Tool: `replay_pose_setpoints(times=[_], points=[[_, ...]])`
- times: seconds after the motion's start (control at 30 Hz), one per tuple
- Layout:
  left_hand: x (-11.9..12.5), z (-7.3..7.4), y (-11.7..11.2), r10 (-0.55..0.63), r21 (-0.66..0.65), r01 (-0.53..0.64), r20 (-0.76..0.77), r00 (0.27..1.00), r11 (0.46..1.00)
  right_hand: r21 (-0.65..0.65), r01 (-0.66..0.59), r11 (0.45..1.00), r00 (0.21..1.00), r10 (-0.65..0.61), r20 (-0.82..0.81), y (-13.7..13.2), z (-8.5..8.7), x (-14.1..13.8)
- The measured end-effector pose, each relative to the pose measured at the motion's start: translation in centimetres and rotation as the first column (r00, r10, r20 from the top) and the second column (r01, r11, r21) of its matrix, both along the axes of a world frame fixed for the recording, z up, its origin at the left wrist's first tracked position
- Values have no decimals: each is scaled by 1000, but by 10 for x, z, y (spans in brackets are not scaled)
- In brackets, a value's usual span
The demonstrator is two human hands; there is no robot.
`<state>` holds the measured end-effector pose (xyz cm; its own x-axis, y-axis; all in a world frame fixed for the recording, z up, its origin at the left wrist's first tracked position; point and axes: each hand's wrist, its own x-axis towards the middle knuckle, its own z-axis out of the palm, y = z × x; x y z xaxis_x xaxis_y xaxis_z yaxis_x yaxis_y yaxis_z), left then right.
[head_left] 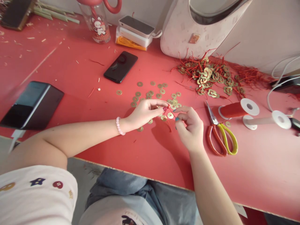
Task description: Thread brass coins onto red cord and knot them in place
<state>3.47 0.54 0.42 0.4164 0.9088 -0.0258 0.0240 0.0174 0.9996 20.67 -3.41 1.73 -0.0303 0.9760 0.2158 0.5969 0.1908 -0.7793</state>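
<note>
My left hand (146, 113) reaches in from the left, its thumb and forefinger pinched on a red cord (169, 125) above the table. Facing it, my right hand (191, 126) has thumb and fingers closed near the cord's other part, which runs taut between the two hands. Under and around the fingers lie several loose brass coins (162, 91) with holes in the middle. One coin (170, 115) sits just below the cord; whether it is threaded I cannot tell. A pink bead bracelet (119, 126) circles my left wrist.
Scissors (219, 134) lie right of my right hand, beside a spool of red cord (236, 109) and a nearly bare spool (267, 120). Coins tied with red cord (211, 76) are heaped behind. Phones (120, 66), a folding device (30, 104), a cup (98, 25) and a handbag (178, 37) stand around.
</note>
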Motion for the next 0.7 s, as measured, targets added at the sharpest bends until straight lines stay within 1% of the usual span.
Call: replay_pose_setpoints(times=[0.13, 0.27, 0.37, 0.47, 0.53, 0.7], points=[[0, 0, 0, -14, 14, 15, -16, 1000, 1000, 16, 6, 1000, 999, -7, 54, 0, 1, -1], [1, 1, 1, -35, 19, 36, -28, 999, 999, 28, 20, 999, 999, -21, 37, 0, 1, 0], [2, 3, 1, -68, 39, 69, -36, 997, 997, 95, 10, 995, 1000, -11, 13, 2, 1, 0], [4, 4, 1, -86, 67, 86, -16, 996, 994, 183, -72, 980, 996, 61, 69, 6, 2, 0], [5, 4, 1, -86, 93, 85, 6, 996, 992, 216, -106, 971, 992, 89, 86, 7, 2, 0], [5, 1, 2, -80, 143, 80, -1, 997, 986, 234, -74, 969, 997, 63, 54, 8, 2, 1]])
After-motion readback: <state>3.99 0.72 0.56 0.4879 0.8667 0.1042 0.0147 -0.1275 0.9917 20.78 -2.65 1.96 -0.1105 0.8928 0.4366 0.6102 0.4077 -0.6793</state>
